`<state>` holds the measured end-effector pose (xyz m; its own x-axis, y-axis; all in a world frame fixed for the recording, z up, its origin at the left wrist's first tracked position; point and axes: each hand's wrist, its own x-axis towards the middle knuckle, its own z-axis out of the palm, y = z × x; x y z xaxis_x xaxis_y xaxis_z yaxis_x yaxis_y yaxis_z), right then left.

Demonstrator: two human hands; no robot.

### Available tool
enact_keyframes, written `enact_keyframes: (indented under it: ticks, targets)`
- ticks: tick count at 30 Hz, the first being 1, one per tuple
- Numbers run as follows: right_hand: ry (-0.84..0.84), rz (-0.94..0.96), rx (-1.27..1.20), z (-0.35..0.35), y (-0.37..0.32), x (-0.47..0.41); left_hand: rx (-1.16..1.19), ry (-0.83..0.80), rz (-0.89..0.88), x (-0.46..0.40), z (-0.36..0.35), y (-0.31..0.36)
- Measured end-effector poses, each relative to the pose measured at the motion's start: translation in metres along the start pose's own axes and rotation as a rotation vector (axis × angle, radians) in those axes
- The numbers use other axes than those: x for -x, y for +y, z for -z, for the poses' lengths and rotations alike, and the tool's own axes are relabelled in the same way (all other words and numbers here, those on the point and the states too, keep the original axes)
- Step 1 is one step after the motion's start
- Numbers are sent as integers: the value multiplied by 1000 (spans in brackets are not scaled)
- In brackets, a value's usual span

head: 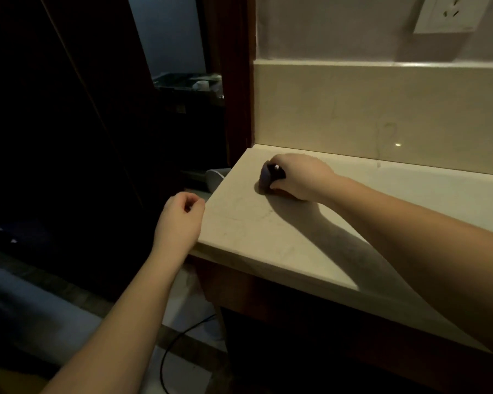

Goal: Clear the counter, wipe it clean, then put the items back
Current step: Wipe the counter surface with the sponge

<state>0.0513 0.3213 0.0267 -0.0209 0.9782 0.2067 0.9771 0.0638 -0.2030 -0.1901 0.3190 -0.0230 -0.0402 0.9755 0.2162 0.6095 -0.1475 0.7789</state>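
At the far left the room is dark, with a dim doorway beyond it where a dark tray (182,81) holding a pale cup (202,85) can just be made out. Lower down, a black cable (180,339) curves across the pale floor beneath the counter's end. The person's left hand (180,220) hangs in the air just off the left edge of the counter (268,245), its fingers loosely curled with the thumb near the fingertips, holding nothing and not touching the stone. Just behind that edge, a rounded white object (215,177) shows partly from below the counter; what it is cannot be told. Further right, the right hand (299,177) rests on the pale stone top near its back left corner, close to the upstand (382,115) along the wall. Its fingers are curled around a small bunched greyish-purple cloth (265,177), pressing it down onto the surface; a dark piece shows between fingers and cloth. The forearm stretches back to the right, casting a broad shadow across the counter. High on the wall at the upper right sits a white socket (450,12).
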Motion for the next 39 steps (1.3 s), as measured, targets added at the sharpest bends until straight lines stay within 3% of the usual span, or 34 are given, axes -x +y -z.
enact_keyframes:
  ticks: [6, 11, 15, 21, 24, 30, 34, 37, 39]
  targets:
    - [-4, -52, 58, -26, -13, -20, 150, -168, 41, -15, -1, -13]
    - [90, -232, 47, -18, -5, -44, 248, -240, 76, -24, -5, -18]
    - [23, -223, 78, -31, -5, -48, 284, -248, 92, -26, -6, -21]
    - [-22, 9, 78, -38, -39, -26, 282, -240, 79, -26, -11, -26]
    - [-59, -30, 62, -35, -38, -37, 273, -259, 82, -27, -11, -28]
    - [47, -276, -28, -43, -10, -100, 229, -248, 97, -29, -11, -27]
    - [74, -220, -17, -52, -19, -111, 243, -249, 136, -28, -10, -24]
    - [4, -114, 45, -51, -19, -99, 248, -257, 141, -27, -8, -24]
    - [-16, -151, 58, -48, -8, -99, 250, -253, 143, -27, -8, -23]
